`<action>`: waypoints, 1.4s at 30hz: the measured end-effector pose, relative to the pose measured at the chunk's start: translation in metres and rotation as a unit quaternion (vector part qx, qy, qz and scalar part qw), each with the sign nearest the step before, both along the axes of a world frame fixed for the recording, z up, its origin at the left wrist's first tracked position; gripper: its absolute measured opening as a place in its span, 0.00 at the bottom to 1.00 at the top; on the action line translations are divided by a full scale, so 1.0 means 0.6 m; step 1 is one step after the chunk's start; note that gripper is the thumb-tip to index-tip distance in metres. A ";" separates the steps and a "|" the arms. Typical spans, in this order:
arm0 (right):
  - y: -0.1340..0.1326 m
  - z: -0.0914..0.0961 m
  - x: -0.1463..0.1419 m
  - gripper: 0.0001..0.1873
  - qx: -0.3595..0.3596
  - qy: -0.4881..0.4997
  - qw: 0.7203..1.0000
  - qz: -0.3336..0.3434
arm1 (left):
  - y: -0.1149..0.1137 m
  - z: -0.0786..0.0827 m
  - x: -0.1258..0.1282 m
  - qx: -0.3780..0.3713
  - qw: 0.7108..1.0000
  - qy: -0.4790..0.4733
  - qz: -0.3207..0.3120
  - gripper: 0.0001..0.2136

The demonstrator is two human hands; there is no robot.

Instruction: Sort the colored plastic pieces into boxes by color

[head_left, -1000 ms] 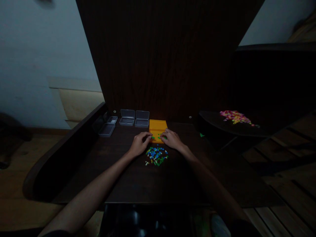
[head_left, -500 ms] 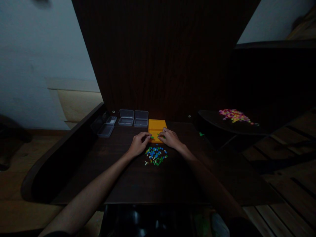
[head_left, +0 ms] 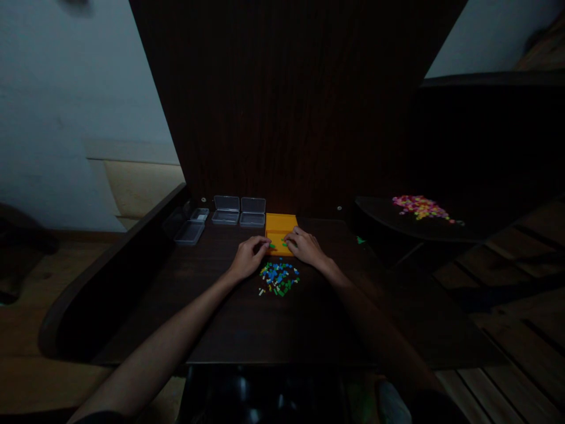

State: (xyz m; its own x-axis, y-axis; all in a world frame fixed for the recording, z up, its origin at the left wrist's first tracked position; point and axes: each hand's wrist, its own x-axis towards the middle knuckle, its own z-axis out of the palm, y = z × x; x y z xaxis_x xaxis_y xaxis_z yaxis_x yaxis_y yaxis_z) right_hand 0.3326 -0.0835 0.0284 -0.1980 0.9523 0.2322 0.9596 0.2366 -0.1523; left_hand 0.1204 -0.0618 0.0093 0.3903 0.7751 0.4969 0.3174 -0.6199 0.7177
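Dark wooden desk (head_left: 282,335): left hand (head_left: 248,257), right hand (head_left: 307,247) bunched over open yellow box (head_left: 281,222); can't tell what I'm pinching; low sweep could scatter multicoloured plastic bits (head_left: 279,275).

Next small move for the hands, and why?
I'd probably ease the right hand's fingertips off the green pieces, leaving them in the open yellow box. Its fingertips are already over the box's near part, and the left hand is at the opposite side. The mixed pile sits just in front. Can't tell if anything's pinched.
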 end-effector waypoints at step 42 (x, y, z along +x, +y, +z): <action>-0.015 -0.003 -0.023 0.12 0.081 0.188 0.967 0.152 | 0.009 -0.007 0.001 -0.077 0.995 -0.055 -0.008 0.13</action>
State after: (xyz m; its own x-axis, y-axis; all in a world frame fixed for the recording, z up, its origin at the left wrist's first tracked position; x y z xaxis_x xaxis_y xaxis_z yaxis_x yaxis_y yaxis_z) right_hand 0.3185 -0.0926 0.0268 -0.3349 0.8089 0.4832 0.7265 0.5482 -0.4143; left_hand 0.1208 -0.0562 0.0052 0.3530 0.8400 0.4121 0.2235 -0.5034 0.8346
